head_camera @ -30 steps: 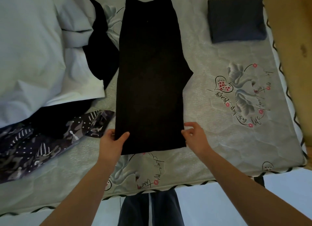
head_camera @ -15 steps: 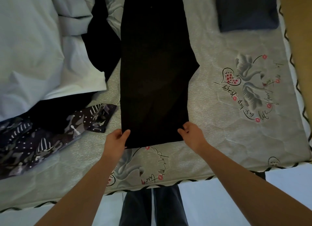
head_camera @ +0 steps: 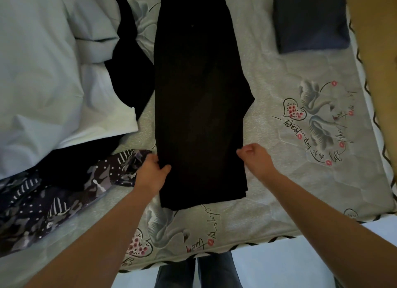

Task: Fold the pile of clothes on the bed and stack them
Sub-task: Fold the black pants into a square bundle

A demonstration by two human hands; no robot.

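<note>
Black trousers [head_camera: 199, 98] lie flat mid-bed, long axis running twelve to six. Left hand [head_camera: 151, 173] pinches the nine o'clock edge, right hand [head_camera: 255, 158] the three o'clock edge, both near the six o'clock hem, so I'd guess it folds toward twelve.

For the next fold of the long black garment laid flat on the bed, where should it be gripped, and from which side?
Probably at its two long side edges near the near end. The black garment lies flat as a narrow strip running away from the person, so each hand comes in from its own side, as the left hand and right hand do now.
</note>
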